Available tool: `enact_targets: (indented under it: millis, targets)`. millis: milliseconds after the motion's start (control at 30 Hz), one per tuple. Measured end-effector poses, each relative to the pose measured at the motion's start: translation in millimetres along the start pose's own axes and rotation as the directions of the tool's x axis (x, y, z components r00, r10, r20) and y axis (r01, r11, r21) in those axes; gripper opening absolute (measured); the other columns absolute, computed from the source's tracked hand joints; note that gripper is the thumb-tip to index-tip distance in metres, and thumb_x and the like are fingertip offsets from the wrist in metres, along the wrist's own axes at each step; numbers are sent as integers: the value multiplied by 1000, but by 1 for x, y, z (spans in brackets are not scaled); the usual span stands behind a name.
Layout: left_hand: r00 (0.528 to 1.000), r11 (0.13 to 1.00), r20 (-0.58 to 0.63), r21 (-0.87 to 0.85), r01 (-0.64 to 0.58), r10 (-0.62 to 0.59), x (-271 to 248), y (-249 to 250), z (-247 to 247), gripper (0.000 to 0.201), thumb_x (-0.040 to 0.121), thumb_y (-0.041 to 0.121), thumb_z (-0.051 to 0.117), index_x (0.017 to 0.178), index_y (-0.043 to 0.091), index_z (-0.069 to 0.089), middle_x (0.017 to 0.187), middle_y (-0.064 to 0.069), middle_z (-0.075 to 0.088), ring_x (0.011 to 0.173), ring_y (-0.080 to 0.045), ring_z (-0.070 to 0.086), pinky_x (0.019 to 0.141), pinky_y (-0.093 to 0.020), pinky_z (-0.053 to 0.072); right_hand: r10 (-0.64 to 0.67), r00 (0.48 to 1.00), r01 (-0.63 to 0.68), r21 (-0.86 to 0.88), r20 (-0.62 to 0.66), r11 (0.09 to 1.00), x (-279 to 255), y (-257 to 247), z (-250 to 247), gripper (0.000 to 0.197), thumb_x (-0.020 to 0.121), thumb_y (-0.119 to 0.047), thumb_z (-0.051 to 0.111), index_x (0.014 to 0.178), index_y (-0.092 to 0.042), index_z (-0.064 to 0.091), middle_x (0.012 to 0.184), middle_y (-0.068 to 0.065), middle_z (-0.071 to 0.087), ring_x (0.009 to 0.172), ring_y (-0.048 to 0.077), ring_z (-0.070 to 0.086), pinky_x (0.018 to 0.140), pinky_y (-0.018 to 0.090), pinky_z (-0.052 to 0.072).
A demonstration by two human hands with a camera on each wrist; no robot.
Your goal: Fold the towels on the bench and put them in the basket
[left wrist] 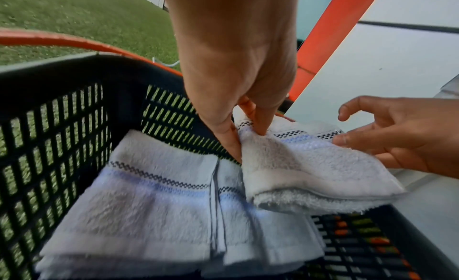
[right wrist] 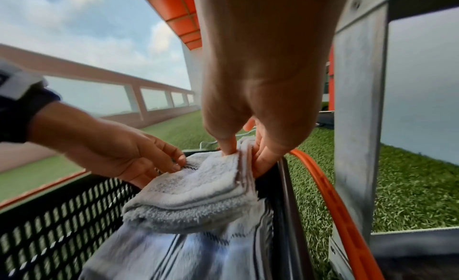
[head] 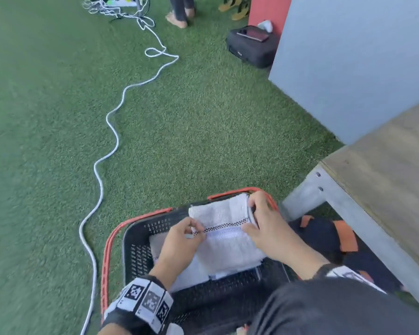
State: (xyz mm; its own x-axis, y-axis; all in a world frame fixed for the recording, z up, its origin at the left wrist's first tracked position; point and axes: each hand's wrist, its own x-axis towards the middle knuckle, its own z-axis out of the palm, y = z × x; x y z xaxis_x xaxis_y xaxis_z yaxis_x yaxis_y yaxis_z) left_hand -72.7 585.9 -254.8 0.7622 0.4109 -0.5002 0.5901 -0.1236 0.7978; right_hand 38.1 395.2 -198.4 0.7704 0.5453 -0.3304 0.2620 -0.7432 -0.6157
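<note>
A folded white towel (head: 225, 228) with a checked black and blue stripe hangs over the black basket (head: 136, 257), held at both ends. My left hand (head: 194, 229) pinches its left edge between thumb and fingers (left wrist: 231, 139). My right hand (head: 249, 213) pinches the right edge (right wrist: 244, 152) close to the basket's far right corner. The held towel (left wrist: 310, 166) tilts down into the basket. Under it another folded towel (left wrist: 149, 205) of the same kind lies flat on the basket floor. The wooden bench (head: 385, 177) stands to the right, with no towel on the part in view.
The basket's orange handles (head: 107, 259) hang down at its sides. The bench's metal leg (right wrist: 357, 107) stands right beside the basket. A white cable (head: 111, 131) snakes across the green turf on the left. Far off are a black bag (head: 252, 47) and a person's bare feet (head: 179, 18).
</note>
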Motion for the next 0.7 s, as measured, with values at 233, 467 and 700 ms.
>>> enact_targets:
  millis: [233,467,700]
  targets:
    - [998,995,6,79,66,-67,14,-26,33,22,94,7,59,111,19,64,98,12,58,56,-6,47,47,-11,37,-21,999,34,-320,42,947,11,21,38,30,98,-19,54,120,-16,36,92,3,55,69,23,50,56,35,37]
    - [992,977,100,207,49,-71,22,-39,48,38,92,8,59,127,22,58,107,11,60,45,1,47,47,-10,38,-42,998,55,-503,37,863,8,15,58,38,64,10,71,92,-12,57,102,10,52,90,27,57,55,29,44]
    - [992,860,92,496,-118,83,20,-45,51,43,85,7,64,126,19,57,129,0,36,99,-16,57,87,-19,47,110,975,6,-522,191,853,-3,30,82,50,88,4,56,137,0,45,140,12,40,133,25,41,103,31,46]
